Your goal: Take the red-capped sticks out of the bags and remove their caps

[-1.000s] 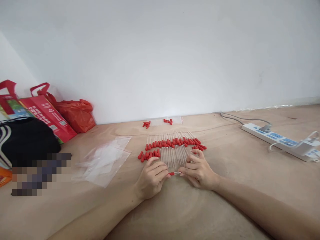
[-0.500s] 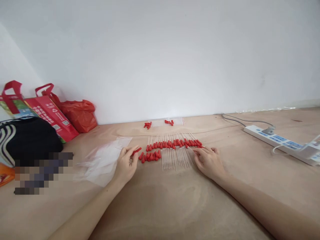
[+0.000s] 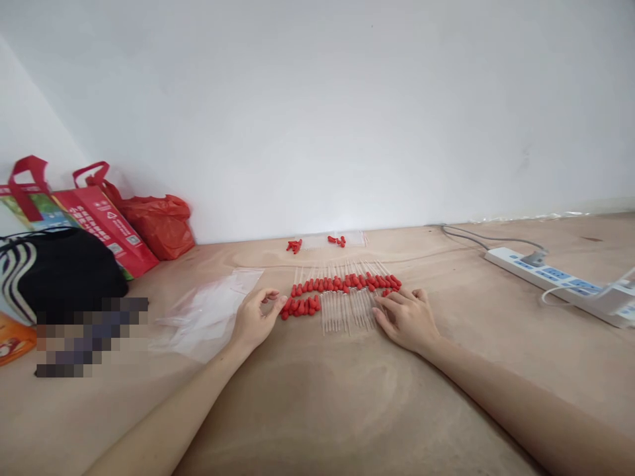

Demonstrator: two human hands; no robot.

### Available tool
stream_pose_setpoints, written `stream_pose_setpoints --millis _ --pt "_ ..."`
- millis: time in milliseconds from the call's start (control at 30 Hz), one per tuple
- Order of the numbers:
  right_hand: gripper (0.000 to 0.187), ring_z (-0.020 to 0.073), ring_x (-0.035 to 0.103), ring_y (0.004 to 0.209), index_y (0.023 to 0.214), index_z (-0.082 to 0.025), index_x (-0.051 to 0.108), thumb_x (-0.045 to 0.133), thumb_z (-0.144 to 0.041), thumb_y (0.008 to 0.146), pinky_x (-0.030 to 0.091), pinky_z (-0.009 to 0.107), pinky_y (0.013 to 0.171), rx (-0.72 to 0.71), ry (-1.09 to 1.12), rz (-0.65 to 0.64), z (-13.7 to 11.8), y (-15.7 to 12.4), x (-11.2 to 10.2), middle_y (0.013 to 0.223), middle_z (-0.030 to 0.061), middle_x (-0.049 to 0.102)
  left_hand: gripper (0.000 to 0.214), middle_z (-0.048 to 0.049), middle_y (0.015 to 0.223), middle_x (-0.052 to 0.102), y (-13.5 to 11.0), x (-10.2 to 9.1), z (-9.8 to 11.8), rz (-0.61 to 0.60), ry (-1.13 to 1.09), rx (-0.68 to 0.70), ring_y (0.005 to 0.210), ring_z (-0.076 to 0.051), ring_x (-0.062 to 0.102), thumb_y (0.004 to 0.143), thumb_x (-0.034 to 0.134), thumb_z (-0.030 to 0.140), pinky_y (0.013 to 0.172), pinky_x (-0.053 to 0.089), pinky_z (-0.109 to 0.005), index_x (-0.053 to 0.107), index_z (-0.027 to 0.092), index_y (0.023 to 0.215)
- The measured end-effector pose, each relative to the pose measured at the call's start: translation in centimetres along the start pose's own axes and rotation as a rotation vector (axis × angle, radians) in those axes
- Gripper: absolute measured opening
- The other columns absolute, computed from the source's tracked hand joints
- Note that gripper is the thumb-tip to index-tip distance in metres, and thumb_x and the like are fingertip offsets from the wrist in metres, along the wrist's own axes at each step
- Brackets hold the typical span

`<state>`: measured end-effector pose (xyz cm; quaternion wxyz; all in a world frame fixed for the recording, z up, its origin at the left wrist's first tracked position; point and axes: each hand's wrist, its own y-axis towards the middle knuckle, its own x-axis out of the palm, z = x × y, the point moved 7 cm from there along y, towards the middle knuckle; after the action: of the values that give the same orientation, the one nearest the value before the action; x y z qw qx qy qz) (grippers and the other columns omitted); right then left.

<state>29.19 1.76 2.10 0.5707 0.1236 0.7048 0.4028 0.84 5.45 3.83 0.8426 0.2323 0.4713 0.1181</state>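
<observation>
My left hand (image 3: 255, 319) rests at the left end of a small pile of loose red rubber bulbs (image 3: 301, 306). Its thumb tip touches the pile, the fingers are apart, and no bulb shows in its grip. Thin clear dropper tubes (image 3: 342, 314) lie side by side right of the pile. My right hand (image 3: 407, 318) is bent over their right end, thumb and forefinger slightly apart by the last tubes. Behind the tubes runs a row of droppers with red bulbs (image 3: 330, 284), their clear stems pointing towards the wall. One red bulb (image 3: 387, 293) lies just beyond my right fingertips.
Clear plastic bags (image 3: 208, 307) lie left of my left hand. Further left are a black bag (image 3: 64, 271), a red carrier bag (image 3: 106, 225) and a red plastic bag (image 3: 161, 225). A white power strip (image 3: 560, 281) stands right. More red bulbs (image 3: 294, 246) lie near the wall.
The red bulb held in my left hand is gone from it, and that hand has come against the pile. My right hand has moved slightly left; a red bulb now shows beside its fingers.
</observation>
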Motion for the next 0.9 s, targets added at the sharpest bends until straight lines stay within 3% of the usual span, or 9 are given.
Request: stream_pose_setpoints --millis 67,200,367,533,667,900 --pt "0.022 0.0144 0.051 0.069 0.087 -0.021 0.065 0.047 -0.033 0.081 0.022 0.031 0.068 -0.021 0.006 -0.011 -0.2 -0.1 -0.1 0.067 0.0020 0.064 0.028 -0.0042 0.082 0.065 0.7 -0.2 -0.1 -0.022 0.041 -0.033 0.077 -0.019 0.057 0.075 0.047 0.042 0.071 0.044 -0.029 0.060 0.018 0.079" --pt "0.022 0.0138 0.051 0.070 0.087 -0.020 0.065 0.044 -0.022 0.082 0.022 0.031 0.068 -0.028 -0.005 0.016 -0.1 -0.3 -0.3 0.066 0.0018 0.063 0.028 -0.0033 0.088 0.065 3.0 1.1 -0.8 -0.219 0.151 -0.170 0.086 -0.021 0.056 0.073 0.048 0.044 0.072 0.041 -0.028 0.062 0.020 0.077" --pt "0.023 0.0125 0.051 0.066 0.087 -0.020 0.065 0.042 -0.019 0.084 0.022 0.030 0.065 0.033 -0.031 0.092 0.6 -0.4 -0.9 0.066 0.0018 0.063 0.036 -0.0022 0.076 0.066 5.4 3.6 -2.1 -0.352 0.173 -0.293 0.073 -0.020 0.059 0.068 0.049 0.054 0.059 0.040 -0.025 0.063 0.020 0.067" --pt "0.019 0.0117 0.053 0.068 0.082 -0.020 0.064 0.045 -0.020 0.082 0.023 0.029 0.066 0.051 -0.006 0.173 0.0 0.5 -0.9 0.072 0.0016 0.065 0.037 -0.0015 0.060 0.063 5.7 4.9 -2.4 -0.406 0.184 -0.355 0.063 -0.019 0.058 0.066 0.051 0.054 0.051 0.036 -0.023 0.062 0.020 0.056" --pt "0.018 0.0123 0.051 0.066 0.072 -0.020 0.063 0.047 -0.019 0.080 0.022 0.031 0.068 0.041 -0.016 0.202 -1.2 1.4 -0.2 0.063 0.0002 0.063 0.030 -0.0011 0.053 0.061 5.6 5.2 -2.1 -0.439 0.198 -0.393 0.057 -0.018 0.057 0.063 0.055 0.047 0.048 0.034 -0.023 0.062 0.020 0.053" --pt "0.020 0.0144 0.046 0.067 0.064 -0.019 0.061 0.049 -0.028 0.078 0.020 0.033 0.067 0.006 -0.029 0.084 -2.5 1.7 0.9 0.060 0.0011 0.060 0.029 -0.0015 0.049 0.059 6.0 4.7 -2.2 -0.413 0.219 -0.395 0.053 -0.018 0.056 0.067 0.052 0.043 0.047 0.034 -0.024 0.063 0.018 0.054"
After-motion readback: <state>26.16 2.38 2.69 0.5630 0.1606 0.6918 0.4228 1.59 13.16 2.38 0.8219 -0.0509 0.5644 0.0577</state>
